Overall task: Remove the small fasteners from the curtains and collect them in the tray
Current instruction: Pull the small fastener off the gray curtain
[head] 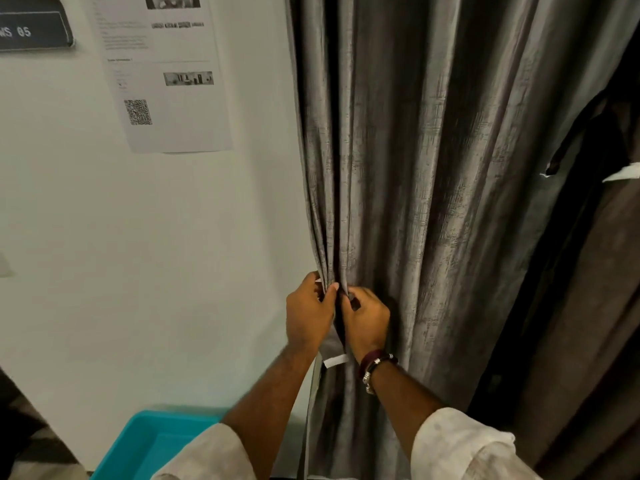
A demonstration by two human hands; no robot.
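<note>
Your left hand (309, 311) and right hand (363, 318) covered the curtain (433, 168) folds they pinched, so whatever small fastener sat in your grip was too small and too hidden to tell. The tray (149, 441) was cut off by the bottom edge, with your left sleeve (211, 455) over its near corner, so its contents stayed out of sight. The printed sheet (166, 81) on the wall was too blurred to read, and the dark sign (31, 29) ran off the left edge.
</note>
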